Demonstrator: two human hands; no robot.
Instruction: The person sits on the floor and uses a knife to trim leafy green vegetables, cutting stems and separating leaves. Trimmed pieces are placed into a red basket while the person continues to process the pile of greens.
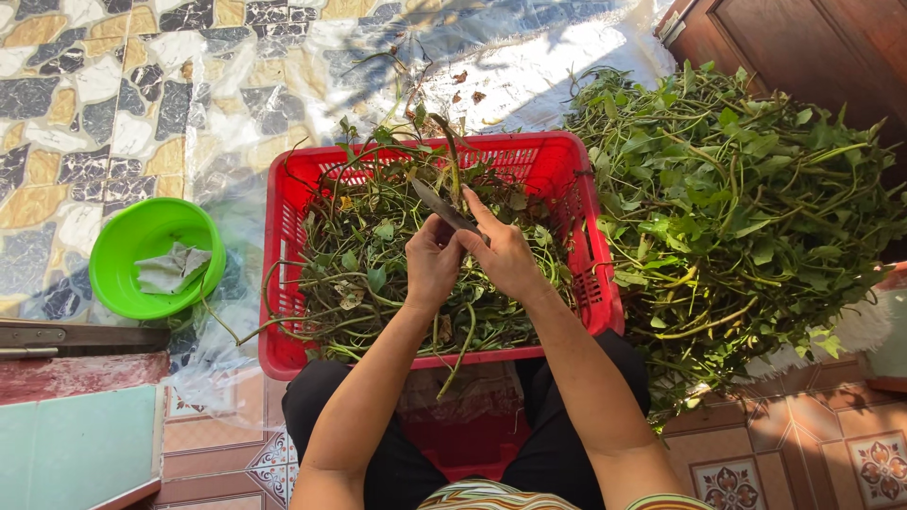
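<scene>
Head view, me: my right hand (510, 257) is clamped on the knife (444, 208), my left hand (430, 266) pinching 1 stem (461, 348) over the red crate (283, 283).
Partner: Step?
Me: Trimming, I'd say; next needs a careful cut.

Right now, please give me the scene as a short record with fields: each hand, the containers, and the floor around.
left hand: closed on green stems over the crate
right hand: grips a knife, blade pointing up and left
red crate: plastic, holds tangled stems and leaves
green bowl: left of the crate, something pale and crumpled inside
leafy pile: large heap of green vines, right of the crate
plastic sheet: clear, spread on the tiled floor
</scene>
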